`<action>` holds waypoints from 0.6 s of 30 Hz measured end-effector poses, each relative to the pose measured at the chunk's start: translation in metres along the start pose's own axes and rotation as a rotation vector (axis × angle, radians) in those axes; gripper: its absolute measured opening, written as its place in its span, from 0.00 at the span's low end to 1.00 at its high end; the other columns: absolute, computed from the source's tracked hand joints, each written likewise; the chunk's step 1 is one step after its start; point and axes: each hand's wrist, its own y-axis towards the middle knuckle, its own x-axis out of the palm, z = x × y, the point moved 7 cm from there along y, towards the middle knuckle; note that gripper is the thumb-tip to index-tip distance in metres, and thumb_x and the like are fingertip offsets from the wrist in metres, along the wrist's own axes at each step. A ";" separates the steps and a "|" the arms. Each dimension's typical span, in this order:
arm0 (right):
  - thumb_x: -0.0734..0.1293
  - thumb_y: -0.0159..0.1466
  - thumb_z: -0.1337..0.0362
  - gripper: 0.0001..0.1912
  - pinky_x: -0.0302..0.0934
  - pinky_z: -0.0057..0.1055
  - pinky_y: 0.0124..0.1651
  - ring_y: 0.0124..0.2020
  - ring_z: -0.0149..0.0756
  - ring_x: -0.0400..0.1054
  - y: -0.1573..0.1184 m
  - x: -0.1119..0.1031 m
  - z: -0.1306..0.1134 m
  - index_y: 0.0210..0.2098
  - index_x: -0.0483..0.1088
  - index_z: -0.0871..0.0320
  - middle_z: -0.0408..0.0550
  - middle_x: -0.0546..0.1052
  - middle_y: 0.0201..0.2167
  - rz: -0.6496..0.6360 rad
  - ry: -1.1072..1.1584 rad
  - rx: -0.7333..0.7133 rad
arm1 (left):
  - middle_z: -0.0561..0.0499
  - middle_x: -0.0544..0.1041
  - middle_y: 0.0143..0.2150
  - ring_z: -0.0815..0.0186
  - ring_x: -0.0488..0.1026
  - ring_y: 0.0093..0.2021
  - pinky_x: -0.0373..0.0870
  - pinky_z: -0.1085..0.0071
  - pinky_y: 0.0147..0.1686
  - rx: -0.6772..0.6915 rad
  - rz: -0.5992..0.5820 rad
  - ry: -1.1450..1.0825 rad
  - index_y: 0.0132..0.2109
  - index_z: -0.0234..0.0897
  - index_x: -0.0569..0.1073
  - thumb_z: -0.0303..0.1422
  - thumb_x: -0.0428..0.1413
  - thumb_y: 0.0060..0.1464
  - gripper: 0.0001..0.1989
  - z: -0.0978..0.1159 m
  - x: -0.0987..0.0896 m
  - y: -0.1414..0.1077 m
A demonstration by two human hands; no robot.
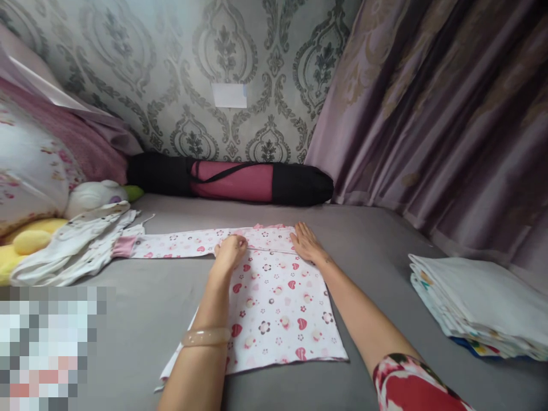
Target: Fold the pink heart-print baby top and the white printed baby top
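A white long-sleeved shirt (pixel 278 308) printed with red hearts and small flowers lies spread on the grey sheet in front of me. One sleeve stretches out to the left and ends in a pink cuff (pixel 124 246). Near the shirt's upper left part, my left hand (pixel 232 249) is closed with curled fingers on the fabric; its fingertips are partly hidden. My right hand (pixel 307 243) lies flat with fingers stretched out on the upper right edge of the shirt. Part of the shirt's lower left side is hidden behind my left forearm.
Crumpled white clothes (pixel 81 245) lie to the left beside a yellow plush toy (pixel 32 242). A stack of folded cloths (pixel 483 305) sits at the right. Along the wall rests a long black and pink bag (pixel 233 181). A purple curtain (pixel 411 103) hangs at the right.
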 end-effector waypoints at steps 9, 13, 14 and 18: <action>0.43 0.68 0.51 0.37 0.32 0.37 0.69 0.71 0.42 0.35 0.005 -0.002 0.002 0.69 0.46 0.71 0.57 0.45 0.71 -0.040 -0.035 0.022 | 0.45 0.81 0.45 0.57 0.75 0.48 0.66 0.64 0.49 -0.034 0.014 -0.201 0.44 0.40 0.78 0.32 0.51 0.55 0.13 -0.015 -0.007 0.006; 0.43 0.69 0.53 0.36 0.31 0.41 0.69 0.71 0.44 0.35 0.007 -0.013 -0.020 0.68 0.46 0.72 0.59 0.46 0.70 0.017 -0.041 0.036 | 0.41 0.78 0.51 0.58 0.74 0.52 0.66 0.67 0.52 -0.110 0.190 -0.335 0.49 0.35 0.76 0.29 0.49 0.56 0.16 -0.036 -0.025 0.013; 0.44 0.69 0.53 0.36 0.29 0.41 0.69 0.71 0.44 0.34 0.007 -0.015 -0.034 0.69 0.45 0.72 0.58 0.45 0.70 0.041 -0.040 0.000 | 0.41 0.78 0.51 0.59 0.74 0.52 0.66 0.67 0.53 -0.142 0.247 -0.372 0.50 0.33 0.75 0.29 0.49 0.56 0.17 -0.043 -0.030 0.014; 0.45 0.70 0.53 0.35 0.28 0.39 0.70 0.71 0.41 0.34 0.005 -0.004 -0.115 0.69 0.44 0.70 0.56 0.44 0.71 -0.003 0.026 -0.226 | 0.40 0.79 0.48 0.60 0.75 0.50 0.68 0.68 0.51 -0.253 0.412 -0.564 0.50 0.31 0.75 0.29 0.48 0.57 0.18 -0.063 -0.043 0.016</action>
